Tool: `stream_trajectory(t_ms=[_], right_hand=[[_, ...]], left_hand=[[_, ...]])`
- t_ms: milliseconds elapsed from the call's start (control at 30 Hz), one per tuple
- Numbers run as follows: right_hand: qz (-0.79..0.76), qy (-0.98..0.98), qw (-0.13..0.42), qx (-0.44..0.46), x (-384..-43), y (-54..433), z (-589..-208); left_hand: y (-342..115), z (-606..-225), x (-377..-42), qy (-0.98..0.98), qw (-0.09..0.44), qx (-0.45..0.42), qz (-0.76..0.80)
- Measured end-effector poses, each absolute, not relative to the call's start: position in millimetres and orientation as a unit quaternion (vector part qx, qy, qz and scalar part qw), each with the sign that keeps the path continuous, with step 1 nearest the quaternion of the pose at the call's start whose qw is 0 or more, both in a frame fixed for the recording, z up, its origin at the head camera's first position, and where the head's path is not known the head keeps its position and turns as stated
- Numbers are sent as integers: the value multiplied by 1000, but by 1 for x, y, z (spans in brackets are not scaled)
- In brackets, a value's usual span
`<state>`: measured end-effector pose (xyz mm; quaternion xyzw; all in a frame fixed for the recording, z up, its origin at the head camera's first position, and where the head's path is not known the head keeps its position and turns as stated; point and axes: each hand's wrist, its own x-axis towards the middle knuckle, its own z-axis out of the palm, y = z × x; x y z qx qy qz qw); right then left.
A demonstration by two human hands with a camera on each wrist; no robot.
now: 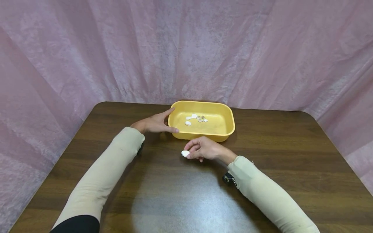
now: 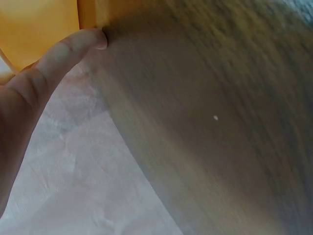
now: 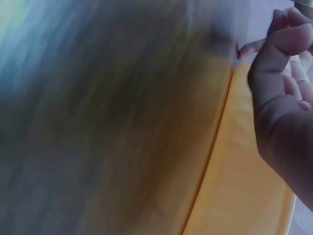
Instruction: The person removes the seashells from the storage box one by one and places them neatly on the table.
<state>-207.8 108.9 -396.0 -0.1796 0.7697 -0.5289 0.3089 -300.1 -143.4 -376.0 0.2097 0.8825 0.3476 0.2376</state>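
A yellow plastic tub (image 1: 221,129) stands near the back edge of the table. My left hand (image 1: 155,123) spans its left end, thumb at the front rim and fingers reaching toward the back. In front of the tub, my right hand (image 1: 205,149) pinches a small white shell (image 1: 185,153) between thumb and fingers, above the table. Several small shells lie inside the tub, among them a white shell (image 1: 188,123) and a brownish one (image 1: 203,117). The right wrist view shows the curled fingers of the right hand (image 3: 281,93); the pinched shell is not discernible there.
The dark wood table (image 1: 279,155) runs back to a pink curtain (image 1: 204,48). Light glares off its front middle. A tiny white speck (image 2: 215,117) shows on the tabletop in the left wrist view.
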Motion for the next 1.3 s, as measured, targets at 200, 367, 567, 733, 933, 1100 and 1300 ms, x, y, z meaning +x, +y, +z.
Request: stream_trajectory(t_ms=[200, 367, 567, 733, 933, 1100, 1300], right_hand=[[-509, 782, 318, -171, -209, 106, -395], [-494, 790, 324, -164, -211, 104, -397], [-483, 802, 316, -150, -212, 100, -402], [-484, 805, 318, -126, -210, 97, -404], [-473, 816, 311, -118, -207, 95, -405], [-458, 827, 304, -115, -206, 95, -404], [-450, 834, 297, -117, -204, 94, -402]], left_hand=[[-141, -377, -301, 876, 242, 210, 360], [-141, -377, -301, 879, 242, 206, 356], [-143, -377, -301, 866, 251, 214, 375], [-146, -380, -301, 847, 269, 216, 406], [-147, -382, -300, 831, 282, 207, 433], [-145, -381, -298, 831, 277, 207, 435], [-144, -380, -295, 831, 272, 214, 436]])
